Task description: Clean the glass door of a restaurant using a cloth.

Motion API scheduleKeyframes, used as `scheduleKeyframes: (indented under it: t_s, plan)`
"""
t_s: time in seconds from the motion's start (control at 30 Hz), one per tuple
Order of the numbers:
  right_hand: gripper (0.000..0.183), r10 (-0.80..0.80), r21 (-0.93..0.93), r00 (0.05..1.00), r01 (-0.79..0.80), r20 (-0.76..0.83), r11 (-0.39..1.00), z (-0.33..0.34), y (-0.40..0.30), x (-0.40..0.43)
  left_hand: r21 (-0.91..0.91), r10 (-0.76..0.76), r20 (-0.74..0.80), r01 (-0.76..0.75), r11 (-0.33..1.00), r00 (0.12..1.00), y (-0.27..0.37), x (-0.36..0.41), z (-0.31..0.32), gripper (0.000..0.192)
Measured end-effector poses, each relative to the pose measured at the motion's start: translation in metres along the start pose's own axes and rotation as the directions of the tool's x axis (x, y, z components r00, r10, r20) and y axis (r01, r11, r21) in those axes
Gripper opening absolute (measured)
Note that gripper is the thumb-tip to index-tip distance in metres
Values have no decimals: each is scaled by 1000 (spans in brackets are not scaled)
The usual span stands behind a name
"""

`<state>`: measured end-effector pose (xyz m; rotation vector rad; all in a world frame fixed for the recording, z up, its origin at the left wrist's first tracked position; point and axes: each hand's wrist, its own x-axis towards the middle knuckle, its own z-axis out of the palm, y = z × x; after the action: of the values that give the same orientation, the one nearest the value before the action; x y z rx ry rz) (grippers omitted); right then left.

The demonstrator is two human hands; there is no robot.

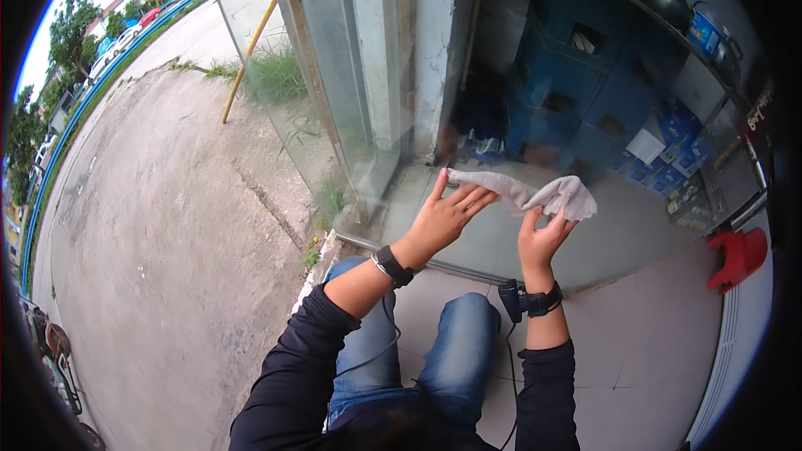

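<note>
A light grey cloth (567, 195) is stretched between my two hands, just in front of a glass door panel (601, 244). My left hand (442, 219) holds its narrow left end, thumb raised and fingers pointing right along it. My right hand (544, 235) pinches the bunched right part from below with the fingertips. Whether the cloth touches the glass I cannot tell. Black straps with a cable circle both wrists.
Left of the glass stretches a concrete yard (163, 232) with a yellow pole (250, 56). Blue crates (564, 75) and small blue boxes (670, 144) show through the pane. A red plastic stool (739, 260) stands at the right on the tiled floor (626, 338).
</note>
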<state>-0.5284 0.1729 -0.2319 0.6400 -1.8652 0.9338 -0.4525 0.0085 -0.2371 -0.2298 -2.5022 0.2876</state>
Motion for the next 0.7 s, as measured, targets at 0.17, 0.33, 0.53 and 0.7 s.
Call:
scheduleKeyframes:
  t_s: [0.17,0.33,0.53,0.7]
  plan:
    - [48,-276,367,948,204,157,908,27,-124,88,-57,-348,-154,343,937,925,-110,-23,-52,66]
    - [33,-539,273,826,488,163,829,105,-164,86,-50,-380,-92,377,925,920,-175,-70,-42,68]
    - [35,-565,322,692,464,450,825,153,-152,-29,-204,-423,-56,404,892,904,-178,-135,8,43]
    - [23,-635,329,583,550,506,767,160,-159,-45,-211,-360,58,364,907,931,-174,-173,35,48]
